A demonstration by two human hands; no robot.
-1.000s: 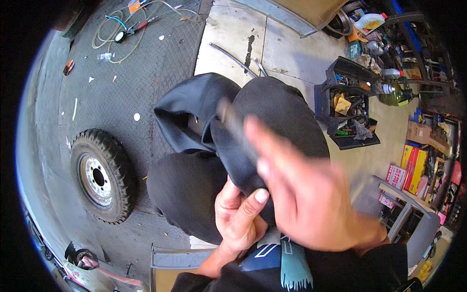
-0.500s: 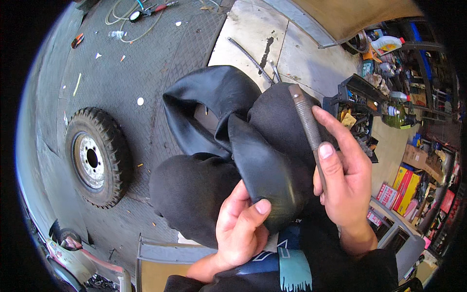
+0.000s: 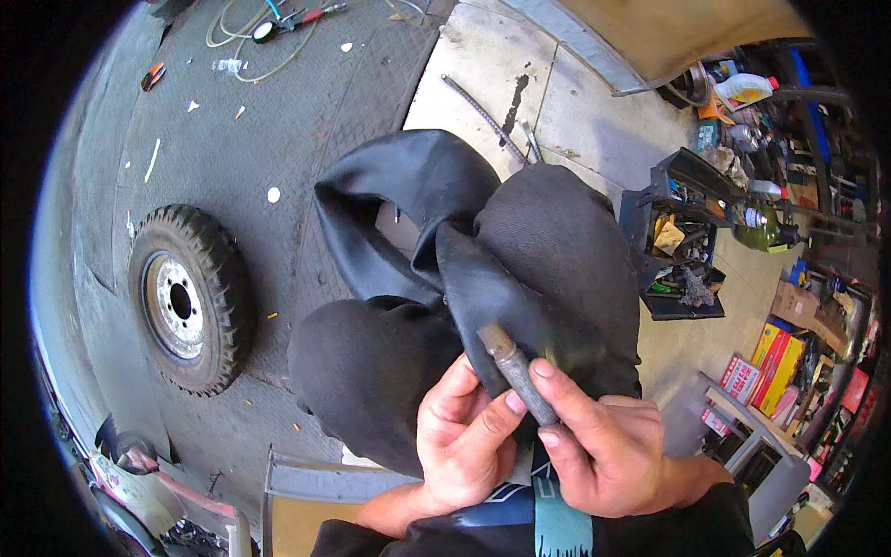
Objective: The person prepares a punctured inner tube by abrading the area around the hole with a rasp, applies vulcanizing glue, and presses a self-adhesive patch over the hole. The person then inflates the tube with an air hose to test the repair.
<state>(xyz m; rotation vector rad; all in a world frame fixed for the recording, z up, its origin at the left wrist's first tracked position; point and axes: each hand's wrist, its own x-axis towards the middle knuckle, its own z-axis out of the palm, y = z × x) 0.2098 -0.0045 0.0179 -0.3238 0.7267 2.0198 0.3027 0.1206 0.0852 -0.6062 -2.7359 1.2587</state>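
A deflated black rubber inner tube (image 3: 408, 172) lies draped across my lap, its loop spread over and between my dark-trousered knees. My left hand (image 3: 464, 441) is closed on the near part of the tube, with the thumb on top. In my right hand (image 3: 603, 455) is a grey, rough-surfaced metal file (image 3: 522, 379), pinched between thumb and fingers. The file slants over the near part of the tube, its blunt brown end pointing up and left. Its tip overlaps the rubber in view, but I cannot tell whether it presses on it.
A wheel with a knobbly tyre (image 3: 232, 320) is on the dark mat to my left. At right is an open black toolbox (image 3: 657, 302) of tools, before cluttered shelves (image 3: 817, 237). Metal bars (image 3: 478, 113) lie ahead on pale tiles; an air gauge (image 3: 265, 32) with hose is far left.
My right hand has brought the file down and left, from upright beside my right knee to over the tube near my left hand. The left hand keeps its hold on the tube.
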